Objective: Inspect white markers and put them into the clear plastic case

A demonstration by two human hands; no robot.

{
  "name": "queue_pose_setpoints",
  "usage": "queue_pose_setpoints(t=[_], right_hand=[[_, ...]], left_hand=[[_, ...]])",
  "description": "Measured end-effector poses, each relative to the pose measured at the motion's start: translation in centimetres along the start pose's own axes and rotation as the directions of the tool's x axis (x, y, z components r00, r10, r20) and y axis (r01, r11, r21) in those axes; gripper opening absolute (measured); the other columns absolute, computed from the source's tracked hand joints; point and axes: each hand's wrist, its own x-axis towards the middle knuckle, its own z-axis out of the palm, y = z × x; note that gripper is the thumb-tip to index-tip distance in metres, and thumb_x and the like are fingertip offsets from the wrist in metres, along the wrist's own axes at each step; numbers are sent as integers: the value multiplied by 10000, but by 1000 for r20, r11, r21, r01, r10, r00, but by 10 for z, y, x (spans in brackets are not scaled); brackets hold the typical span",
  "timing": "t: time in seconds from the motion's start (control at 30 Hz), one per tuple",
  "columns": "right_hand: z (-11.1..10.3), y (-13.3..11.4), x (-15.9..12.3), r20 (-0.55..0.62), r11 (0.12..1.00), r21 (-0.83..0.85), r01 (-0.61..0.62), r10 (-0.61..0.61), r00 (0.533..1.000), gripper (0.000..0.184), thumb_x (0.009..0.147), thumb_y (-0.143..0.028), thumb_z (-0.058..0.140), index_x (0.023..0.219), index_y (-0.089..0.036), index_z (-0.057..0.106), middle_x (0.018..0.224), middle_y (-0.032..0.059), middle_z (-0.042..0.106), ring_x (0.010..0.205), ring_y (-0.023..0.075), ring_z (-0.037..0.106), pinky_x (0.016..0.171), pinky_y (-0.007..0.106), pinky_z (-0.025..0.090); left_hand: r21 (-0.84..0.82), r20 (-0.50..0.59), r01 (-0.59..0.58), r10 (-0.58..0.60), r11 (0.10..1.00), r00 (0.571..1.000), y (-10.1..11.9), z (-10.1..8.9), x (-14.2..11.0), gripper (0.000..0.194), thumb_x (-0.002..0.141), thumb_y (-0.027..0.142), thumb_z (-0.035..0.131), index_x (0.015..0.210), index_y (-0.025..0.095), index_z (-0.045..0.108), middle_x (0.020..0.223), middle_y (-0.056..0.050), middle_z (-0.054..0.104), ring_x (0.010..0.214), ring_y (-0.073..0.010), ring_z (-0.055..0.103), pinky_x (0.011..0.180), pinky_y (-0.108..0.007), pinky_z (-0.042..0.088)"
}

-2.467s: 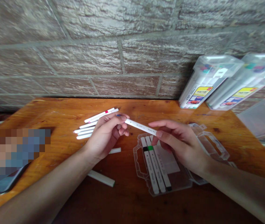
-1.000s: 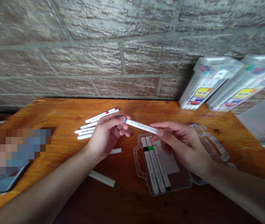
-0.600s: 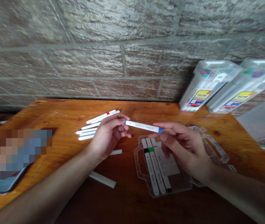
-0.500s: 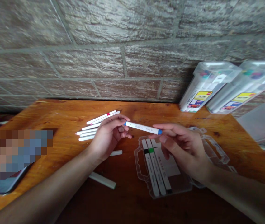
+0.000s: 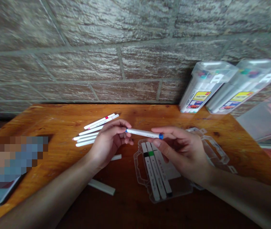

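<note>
A white marker (image 5: 142, 133) with blue ends is held level between my two hands, above the table. My left hand (image 5: 112, 136) pinches its left end between thumb and finger. The thumb and fingers of my right hand (image 5: 181, 149) close on its right end. Below the right hand lies an open clear plastic case (image 5: 139, 170), partly covered by that hand. Inside it are white markers (image 5: 155, 173) side by side, one with a black band and one with a green band. Several more white markers (image 5: 87, 135) lie beyond my left hand, partly hidden by it.
Two clear cases full of markers (image 5: 197, 89) stand upright against the brick wall (image 5: 140, 60) at the back right. A loose marker (image 5: 102, 187) lies beside my left forearm on the wooden table (image 5: 54, 127). A flat device with a blurred screen (image 5: 6, 187) sits at the left.
The held marker has tilted and turned slightly, so less of its printed side shows. Both hands keep hold of it. The whole view has shifted a little.
</note>
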Motion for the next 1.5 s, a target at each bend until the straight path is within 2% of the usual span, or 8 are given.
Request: queue_pose_setpoints(t=[0.2, 0.4, 0.57, 0.93, 1.07, 1.27, 1.37, 1.5], right_hand=[[-1, 3, 1, -30, 999, -45, -26, 24, 999, 217, 951, -327, 757, 1149, -237, 761, 605, -48, 635, 441, 108, 526, 380, 240, 370], [-5, 14, 7, -26, 983, -165, -77, 73, 997, 197, 922, -370, 785, 1054, -226, 806, 703, 3, 737, 548, 139, 612, 482, 256, 480], [-5, 14, 8, 59, 955, -296, -11, 30, 998, 143, 918, -307, 770, 1007, -217, 836, 675, 2, 733, 540, 137, 595, 486, 254, 455], [-4, 13, 9, 111, 946, -324, 5, 32, 993, 118, 925, -314, 780, 964, -219, 837, 618, -20, 658, 513, 117, 506, 459, 250, 354], [-5, 12, 8, 133, 938, -342, 58, -12, 991, 95, 926, -293, 790, 967, -222, 838, 663, -16, 691, 537, 116, 527, 488, 254, 368], [-6, 17, 9, 153, 953, -272, 131, -92, 984, 131, 919, -193, 775, 1015, -258, 836, 850, 5, 818, 673, 145, 699, 593, 254, 502], [-7, 18, 9, 190, 965, -210, 158, -119, 975, 142, 922, -174, 777, 1016, -265, 832, 1041, 31, 855, 871, 180, 785, 752, 280, 581], [-6, 16, 9, 183, 968, -201, 153, -117, 976, 158, 932, -181, 774, 1047, -271, 836, 1038, 28, 857, 803, 166, 773, 715, 278, 588]], left_hand=[[-1, 24, -53, 53, 999, 998, 1, 3, -3, 59, 809, 160, 723, 866, 150, 719, 668, -13, 658, 592, -149, 623, 621, -289, 582], [184, 95, -355, 342, 917, 935, 7, 11, -18, 114, 903, 253, 804, 999, 192, 797, 707, -4, 699, 598, -120, 620, 610, -242, 537], [251, 175, -408, 374, 878, 911, 11, 18, -27, 120, 861, 232, 841, 968, 178, 843, 692, -23, 737, 570, -119, 629, 538, -218, 504], [368, 191, -479, 439, 797, 878, 11, 16, -26, 140, 890, 252, 822, 1016, 218, 873, 809, -49, 769, 607, -136, 653, 570, -247, 520], [488, 322, -624, 538, 610, 779, 11, 14, -29, 191, 912, 207, 807, 1090, 238, 868, 935, -76, 782, 823, -176, 721, 749, -274, 582], [404, 541, -857, 673, 319, 505, 2, 14, -29, 299, 884, 123, 823, 1181, 158, 823, 998, -98, 763, 851, -154, 730, 739, -233, 596], [388, 577, -875, 664, 290, 476, -1, 14, -30, 274, 891, 102, 813, 1165, 96, 813, 1037, -117, 762, 903, -138, 738, 830, -211, 601], [381, 589, -877, 654, 295, 475, -1, 14, -31, 252, 894, 89, 807, 1144, 63, 806, 1043, -120, 763, 933, -129, 741, 878, -187, 597]])
